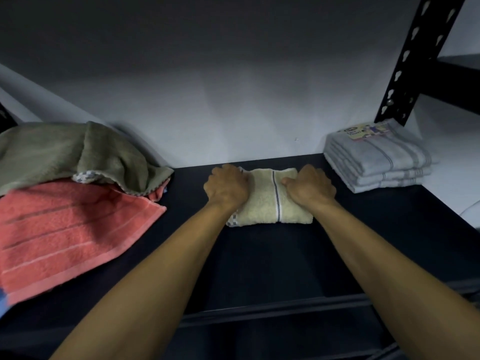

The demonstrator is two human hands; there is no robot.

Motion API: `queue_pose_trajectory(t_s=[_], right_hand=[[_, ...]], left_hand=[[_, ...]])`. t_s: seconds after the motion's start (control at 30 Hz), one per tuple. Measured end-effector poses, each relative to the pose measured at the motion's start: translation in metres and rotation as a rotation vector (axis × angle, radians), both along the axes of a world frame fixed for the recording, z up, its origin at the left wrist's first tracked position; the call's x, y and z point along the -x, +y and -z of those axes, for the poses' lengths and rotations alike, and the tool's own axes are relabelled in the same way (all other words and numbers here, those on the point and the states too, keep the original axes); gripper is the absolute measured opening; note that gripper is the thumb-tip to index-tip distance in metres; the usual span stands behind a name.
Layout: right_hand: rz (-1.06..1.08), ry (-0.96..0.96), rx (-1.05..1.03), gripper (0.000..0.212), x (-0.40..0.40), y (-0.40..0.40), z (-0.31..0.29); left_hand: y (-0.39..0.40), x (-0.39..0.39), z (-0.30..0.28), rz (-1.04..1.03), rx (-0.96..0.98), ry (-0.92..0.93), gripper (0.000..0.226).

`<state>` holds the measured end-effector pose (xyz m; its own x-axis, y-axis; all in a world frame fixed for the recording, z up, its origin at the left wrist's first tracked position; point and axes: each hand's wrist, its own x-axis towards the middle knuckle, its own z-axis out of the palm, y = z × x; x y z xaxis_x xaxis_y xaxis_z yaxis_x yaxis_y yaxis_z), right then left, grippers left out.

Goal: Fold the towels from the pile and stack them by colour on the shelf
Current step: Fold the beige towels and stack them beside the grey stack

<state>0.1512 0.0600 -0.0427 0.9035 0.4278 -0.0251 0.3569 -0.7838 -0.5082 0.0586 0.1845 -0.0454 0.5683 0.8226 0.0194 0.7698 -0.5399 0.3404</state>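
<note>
Hands, left (226, 183) and right (309, 185), curled, gripping folded cream towel (270, 203) ends near shelf (259, 255) back edge; soft, light, floppy, so support both ends.

Towel count: one folded cream towel (270, 201) with a blue stripe, at the centre of the dark shelf (259, 261). One stack of three folded pale blue towels (379, 162) at the right, with one paper label (363, 131) on top. Loose pile at the left: one olive-green towel (67, 154) and one coral striped towel (62, 235). Hands in view: two. Black slotted uprights (418, 61): one.
</note>
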Motion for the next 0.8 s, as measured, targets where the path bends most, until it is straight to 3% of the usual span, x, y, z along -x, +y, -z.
queue_pose_trajectory(t_s=[0.17,0.3,0.37,0.47,0.63,0.73,0.8], right_hand=[[0.014,0.192,-0.077,0.043,-0.009,0.002,-0.009],[0.018,0.406,-0.325,0.035,-0.012,-0.002,-0.006],[0.005,0.442,-0.432,0.021,-0.011,-0.008,-0.002],[-0.065,0.360,-0.602,0.009,-0.008,-0.021,-0.001],[-0.280,0.063,-0.880,0.020,-0.007,-0.041,-0.019],[-0.408,-0.089,-0.973,0.034,-0.008,-0.051,-0.023],[-0.508,-0.277,-0.918,0.043,-0.003,-0.063,-0.019]], left_hand=[[0.016,-0.004,-0.015,0.012,0.373,-0.126,0.036],[0.021,0.004,-0.021,-0.032,0.738,-0.335,0.018],[0.020,0.011,-0.017,-0.010,0.744,-0.388,0.020],[0.018,0.026,-0.011,0.142,0.635,-0.528,0.020],[0.009,0.059,-0.031,0.469,0.208,-0.629,0.017],[0.009,0.074,-0.042,0.683,-0.192,-0.611,0.018],[0.010,0.085,-0.040,0.827,-0.456,-0.556,0.023]])
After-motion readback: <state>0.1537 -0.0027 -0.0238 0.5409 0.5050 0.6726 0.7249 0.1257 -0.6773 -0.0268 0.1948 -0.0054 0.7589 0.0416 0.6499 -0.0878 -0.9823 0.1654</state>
